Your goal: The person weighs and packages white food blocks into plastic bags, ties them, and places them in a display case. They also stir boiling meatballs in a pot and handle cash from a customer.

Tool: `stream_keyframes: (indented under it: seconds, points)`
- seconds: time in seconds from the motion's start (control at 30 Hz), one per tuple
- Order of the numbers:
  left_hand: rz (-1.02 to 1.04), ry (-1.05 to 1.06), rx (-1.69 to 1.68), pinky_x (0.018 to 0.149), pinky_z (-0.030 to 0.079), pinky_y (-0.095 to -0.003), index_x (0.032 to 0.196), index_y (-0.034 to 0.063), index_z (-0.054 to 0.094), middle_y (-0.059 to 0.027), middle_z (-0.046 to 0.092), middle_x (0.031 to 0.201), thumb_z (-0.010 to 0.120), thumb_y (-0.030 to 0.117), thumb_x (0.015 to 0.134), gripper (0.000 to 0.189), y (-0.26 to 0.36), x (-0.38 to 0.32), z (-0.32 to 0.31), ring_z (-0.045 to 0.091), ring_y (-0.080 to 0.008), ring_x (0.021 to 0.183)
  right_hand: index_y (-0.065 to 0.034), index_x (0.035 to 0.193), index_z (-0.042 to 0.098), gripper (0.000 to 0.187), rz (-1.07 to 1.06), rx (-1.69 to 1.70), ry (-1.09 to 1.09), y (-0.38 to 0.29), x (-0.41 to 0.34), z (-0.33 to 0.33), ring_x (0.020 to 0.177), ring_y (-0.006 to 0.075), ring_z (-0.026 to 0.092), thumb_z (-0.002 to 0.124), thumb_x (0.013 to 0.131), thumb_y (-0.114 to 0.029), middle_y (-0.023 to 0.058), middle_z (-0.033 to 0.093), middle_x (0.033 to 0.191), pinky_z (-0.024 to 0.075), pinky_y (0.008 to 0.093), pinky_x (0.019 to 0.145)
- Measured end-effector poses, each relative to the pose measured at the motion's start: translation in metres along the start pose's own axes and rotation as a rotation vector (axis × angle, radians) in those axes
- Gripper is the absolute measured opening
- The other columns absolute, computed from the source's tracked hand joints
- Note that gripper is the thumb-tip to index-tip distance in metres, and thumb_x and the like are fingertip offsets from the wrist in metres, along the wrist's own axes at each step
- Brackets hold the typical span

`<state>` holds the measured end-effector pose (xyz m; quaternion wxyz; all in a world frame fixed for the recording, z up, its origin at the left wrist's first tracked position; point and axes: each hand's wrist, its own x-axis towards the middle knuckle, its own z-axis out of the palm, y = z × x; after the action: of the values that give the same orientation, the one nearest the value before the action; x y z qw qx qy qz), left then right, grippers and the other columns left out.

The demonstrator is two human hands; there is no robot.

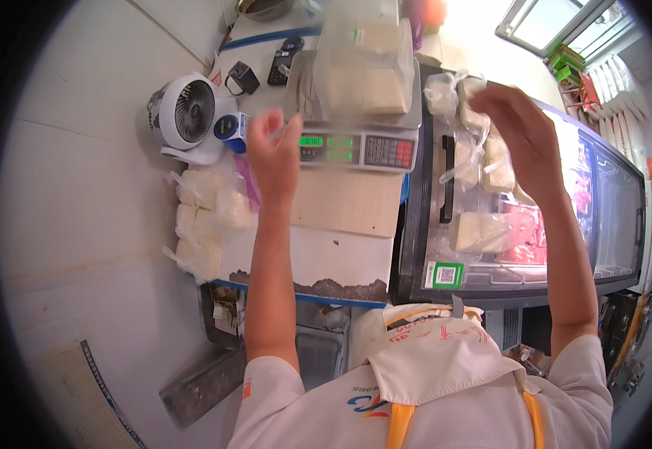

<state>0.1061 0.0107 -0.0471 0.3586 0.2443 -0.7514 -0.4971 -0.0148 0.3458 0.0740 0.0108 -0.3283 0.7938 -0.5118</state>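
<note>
My left hand (274,151) is raised before the left side of a digital scale (354,149), its thumb and fingers apart and nothing visible in it. A large translucent plastic bag (365,67) with pale blocks inside stands on the scale's metal pan, its upper part blurred. My right hand (519,129) hovers over a glass-topped chest freezer (444,275), fingertips near a bagged pale block (473,115). Motion blur hides whether those fingertips touch it. More bagged blocks, such as one in a clear bag (480,231), lie on the glass.
Several bagged pale blocks (199,224) are piled at the worktop's left edge. A white fan (188,115), a blue-lidded container (230,130) and a black handset (285,62) stand behind. A wooden board (345,205) lies before the scale; the worktop's front edge is chipped.
</note>
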Motion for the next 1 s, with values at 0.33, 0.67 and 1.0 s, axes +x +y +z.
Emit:
stream_keyframes:
  seconds: [0.33, 0.67, 1.0]
  points:
    - [-0.012, -0.127, -0.088, 0.077, 0.052, -0.0265, 0.101, -0.0015, 0.072, -0.0030, 0.072, 0.088, 0.075, 0.020, 0.099, 0.022, -0.004, 0.096, 0.087, 0.066, -0.0092, 0.084, -0.0062, 0.100, 0.075, 0.021, -0.443, -0.656, -0.739, 0.095, 0.210, 0.149, 0.095, 0.0380, 0.071, 0.061, 0.086, 0.001, 0.0154, 0.075, 0.099, 0.0557, 0.0456, 0.083]
    - [-0.089, -0.104, -0.314, 0.073, 0.047, -0.0235, 0.102, -0.0024, 0.073, 0.0011, 0.070, 0.086, 0.070, 0.022, 0.102, 0.024, 0.026, 0.078, 0.070, 0.060, -0.0051, 0.080, -0.0015, 0.095, 0.075, 0.014, -0.119, -0.715, -0.579, 0.136, 0.212, 0.212, 0.099, 0.0418, 0.072, 0.063, 0.087, -0.001, 0.0232, 0.075, 0.100, 0.0580, 0.0496, 0.085]
    - [-0.123, -0.078, -0.294, 0.076, 0.047, -0.0236, 0.102, -0.0019, 0.074, -0.0017, 0.072, 0.086, 0.073, 0.018, 0.101, 0.020, 0.034, 0.082, 0.073, 0.062, -0.0071, 0.080, -0.0073, 0.108, 0.079, 0.024, -0.048, -0.560, -0.423, 0.136, 0.203, 0.208, 0.105, 0.0412, 0.073, 0.070, 0.086, -0.008, 0.0215, 0.077, 0.105, 0.0579, 0.0499, 0.092]
